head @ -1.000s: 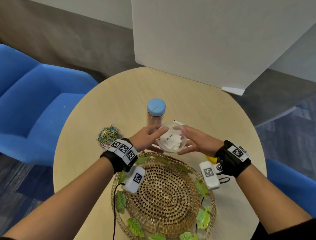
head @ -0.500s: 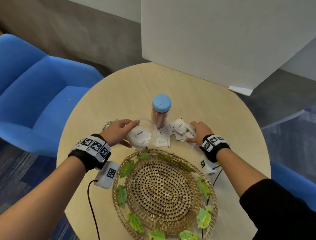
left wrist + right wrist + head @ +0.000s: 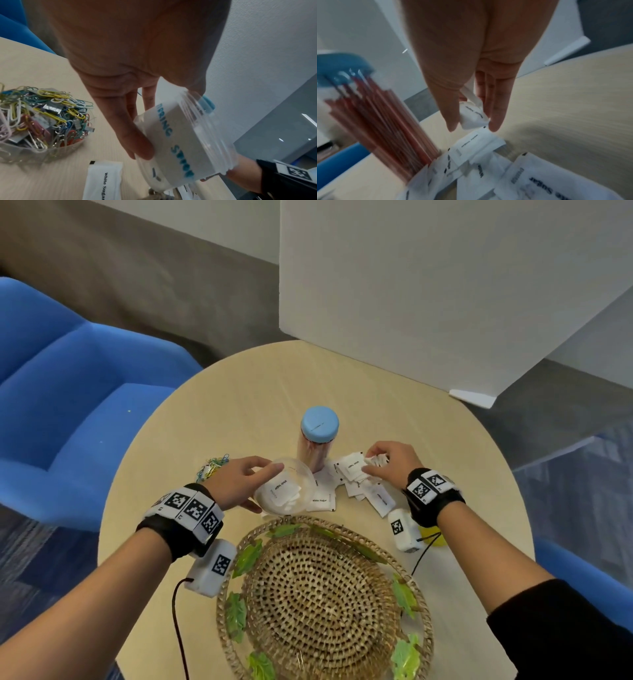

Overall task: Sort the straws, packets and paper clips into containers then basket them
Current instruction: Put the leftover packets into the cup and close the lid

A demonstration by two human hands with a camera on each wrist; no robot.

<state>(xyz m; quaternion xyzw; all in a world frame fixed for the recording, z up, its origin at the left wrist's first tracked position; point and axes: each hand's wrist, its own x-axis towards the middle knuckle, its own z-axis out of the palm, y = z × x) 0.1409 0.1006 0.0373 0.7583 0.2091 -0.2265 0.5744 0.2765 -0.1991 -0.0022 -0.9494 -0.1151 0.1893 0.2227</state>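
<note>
My left hand [image 3: 245, 482] grips a clear plastic cup [image 3: 286, 491] tilted on the table, with white sugar packets inside; the same cup [image 3: 187, 139] shows in the left wrist view held between thumb and fingers [image 3: 137, 142]. My right hand [image 3: 387, 462] pinches a bunch of white packets [image 3: 473, 116] above the loose packet pile [image 3: 359, 481]. A clear jar of red straws [image 3: 317, 440] with a blue lid stands behind the cup. A clear cup of coloured paper clips [image 3: 37, 121] sits to the left, partly hidden by my left hand in the head view.
A round wicker basket [image 3: 323, 597] with green leaf trim lies near the table's front edge. A white partition [image 3: 428, 285] stands behind the round table [image 3: 394, 392]. Blue chairs [image 3: 68, 412] flank the table. A yellow object [image 3: 433, 537] peeks out under my right wrist.
The hands parted: my left hand moved the packet cup leftward and set it low on the table, while my right hand left the cup and took hold of packets from the pile.
</note>
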